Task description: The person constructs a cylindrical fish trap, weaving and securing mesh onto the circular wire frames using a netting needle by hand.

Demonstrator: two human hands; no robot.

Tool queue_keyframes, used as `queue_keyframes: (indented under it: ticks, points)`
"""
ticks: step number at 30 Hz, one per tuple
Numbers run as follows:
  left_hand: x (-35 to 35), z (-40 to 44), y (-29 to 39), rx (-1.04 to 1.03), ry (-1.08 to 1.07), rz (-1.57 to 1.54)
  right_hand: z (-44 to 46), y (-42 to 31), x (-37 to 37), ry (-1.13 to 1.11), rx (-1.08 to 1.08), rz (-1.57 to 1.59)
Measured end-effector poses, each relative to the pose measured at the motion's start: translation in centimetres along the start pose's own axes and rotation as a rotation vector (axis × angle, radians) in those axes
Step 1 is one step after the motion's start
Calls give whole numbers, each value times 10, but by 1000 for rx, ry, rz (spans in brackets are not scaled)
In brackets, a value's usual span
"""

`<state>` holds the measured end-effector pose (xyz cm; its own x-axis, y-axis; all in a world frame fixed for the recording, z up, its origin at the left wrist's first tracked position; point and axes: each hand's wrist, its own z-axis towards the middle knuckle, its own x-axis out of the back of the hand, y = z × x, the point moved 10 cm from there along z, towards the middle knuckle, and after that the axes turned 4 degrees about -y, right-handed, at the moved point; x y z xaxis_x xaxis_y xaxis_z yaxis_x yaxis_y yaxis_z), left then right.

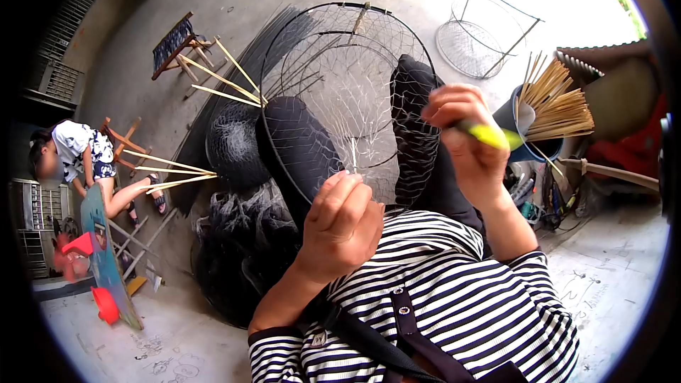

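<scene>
The hooped net (386, 10) stood at twelve o'clock, over the legs (415, 128); the left hand (340, 227) pinched its gathered white strands (354, 150) — a firm, even tension seemed wise; the right hand (472, 152), raised at two o'clock from the left, closed round a blurred yellow-green tool (491, 135); its forearm (509, 225) slanted outward.

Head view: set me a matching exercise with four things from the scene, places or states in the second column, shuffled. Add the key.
Things
1. Left hand
2. Yellow-green tool
3. Thin wooden sticks
4. Folding stool

Places or states
A. On the floor, toward the upper left of the view
B. Held in the right hand
C. Pinching pale strands at the net
D. Bunched together in a bucket

Right pairs: 1-C, 2-B, 3-D, 4-A
</scene>
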<state>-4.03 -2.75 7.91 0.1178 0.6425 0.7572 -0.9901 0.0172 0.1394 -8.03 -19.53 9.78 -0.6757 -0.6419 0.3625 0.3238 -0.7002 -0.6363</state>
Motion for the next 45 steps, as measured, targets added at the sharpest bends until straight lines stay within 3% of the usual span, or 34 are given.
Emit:
queue_keyframes:
  ticks: [2, 4, 6, 7, 9, 10, 12, 13, 15, 17, 19, 21, 23, 25, 26, 28, 30, 33, 35, 37, 39, 41, 43, 45]
  points:
    - [4, 3, 1, -12, -10, -8, -5, -7, -25, -171, 174, -540]
    - [1, 4, 4, -43, -6, -17, -16, 4, -47, -322, 181, -604]
    - [-6, 1, 10, -112, -31, -14, -15, 4, -45, -304, 4, -115]
    - [-9, -1, 12, -130, -45, -21, -14, 0, -45, -255, -181, 366]
    - [-6, -2, 12, -128, -24, -25, -15, -6, -50, -257, -234, 833]
    - [1, -1, 9, -115, 1, 2, -15, -7, -46, -269, -200, 802]
    - [15, 9, 6, -48, 70, 139, -4, -17, -29, -288, -87, 228]
    - [17, 17, 4, -47, 46, 75, -1, -43, -14, -327, -15, 97]
    - [-3, 29, 3, -71, -15, -75, -10, -85, 14, -357, 270, 419]
    - [-30, 31, 2, -64, -224, -206, -27, -95, 79, -218, 456, 970]
    - [-31, 25, -4, -36, -217, -227, -50, -91, 193, 8, 410, 1157]
    - [-1, 18, -11, 11, -82, -261, -51, -55, 226, 387, 213, 959]
    - [24, 18, -21, 78, -19, -254, -51, -17, 210, 586, -17, 769]
    - [32, 17, -26, 136, 12, -243, -52, 4, 173, 496, -133, 1012]
    - [30, 16, -26, 159, 2, -239, -48, -4, 158, 332, -80, 1027]
    - [23, 23, -15, 89, -36, -199, -39, -44, 135, -2, 105, 1158]
    - [3, 31, 4, -58, -154, -168, -37, -113, 139, -381, 419, 1530]
    - [-43, 25, 5, -91, -289, -90, -57, -161, 190, -592, 696, 1903]
    - [-25, 24, 0, -36, -165, -189, -64, -140, 237, -306, 754, 1972]
    - [6, 24, -5, 6, -48, -261, -52, -95, 237, 152, 435, 1498]
    - [32, 19, -13, 81, 18, -300, -49, -44, 164, 229, 85, 907]
    - [45, 16, -20, 123, 57, -322, -42, -12, 85, 85, -129, 288]
    - [46, 15, -22, 139, 79, -322, -36, -12, 33, -145, -117, -145]
    - [45, 13, -21, 150, 83, -329, -34, -22, 5, -267, -16, -322]
